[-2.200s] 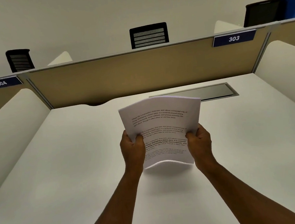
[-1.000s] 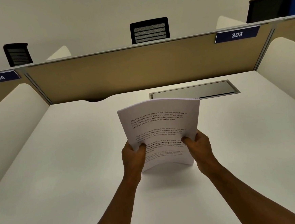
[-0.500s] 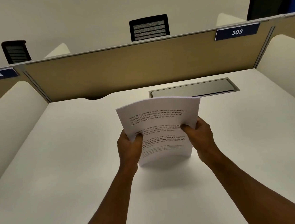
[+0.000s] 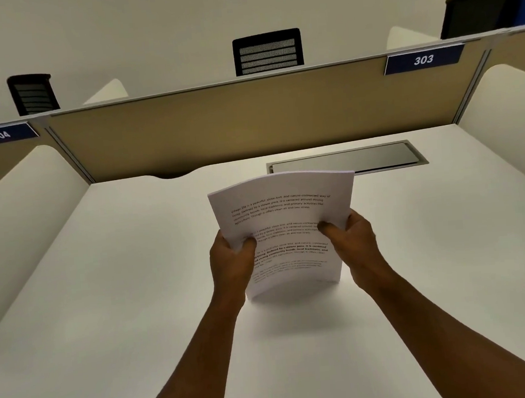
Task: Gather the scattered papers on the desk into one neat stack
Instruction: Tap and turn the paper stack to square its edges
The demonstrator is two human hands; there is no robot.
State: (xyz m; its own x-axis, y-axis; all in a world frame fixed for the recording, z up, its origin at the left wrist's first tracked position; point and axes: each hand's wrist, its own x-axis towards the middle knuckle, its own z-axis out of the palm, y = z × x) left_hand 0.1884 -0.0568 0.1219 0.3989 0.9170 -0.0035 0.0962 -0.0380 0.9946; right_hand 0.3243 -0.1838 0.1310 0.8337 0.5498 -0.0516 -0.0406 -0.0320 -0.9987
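Observation:
A stack of white printed papers [image 4: 283, 216] stands upright over the middle of the white desk [image 4: 106, 305], slightly bowed, with its bottom edge close to or on the desk surface. My left hand [image 4: 231, 264] grips the stack's left edge, thumb on the front page. My right hand [image 4: 350, 239] grips the right edge in the same way. The sheets' edges look aligned. No loose sheets show elsewhere on the desk.
A grey metal cable hatch [image 4: 346, 160] lies flush in the desk behind the stack. A tan partition [image 4: 218, 127] closes the back, with labels 303 [image 4: 423, 59] and 304 [image 4: 0, 134]. White side dividers [image 4: 20, 211] flank the desk. Black chair backs [image 4: 268, 52] rise beyond.
Both hands keep their grip on the stack. The stack has bobbed slightly up and down over the same spot on the desk; the view has shifted a little.

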